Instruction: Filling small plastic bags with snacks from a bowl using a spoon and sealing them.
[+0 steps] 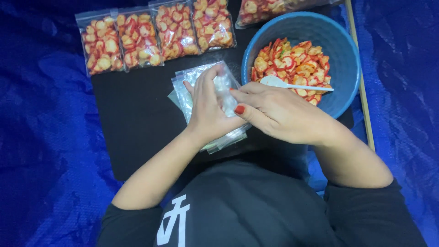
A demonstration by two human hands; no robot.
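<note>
Fig.: L hand (208, 107) & R hand (279, 112), each grip pinching one empty clear bag (224, 91) above the bag stack (192, 87), just left of the blue bowl (340, 68) w/ spoon (292, 85); risk: slick film slips, or an elbow tips the bowl, spilling chips (292, 61).

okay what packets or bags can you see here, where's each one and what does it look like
Filled bags: four clear rectangular packets in a row along the mat's far edge, packed with red and yellow slices.
Fifth filled bag: beyond the blue bowl, partly out of view.
Empty bags: clear stack under both hands.
Single empty bag: held between left hand and right hand.
</note>
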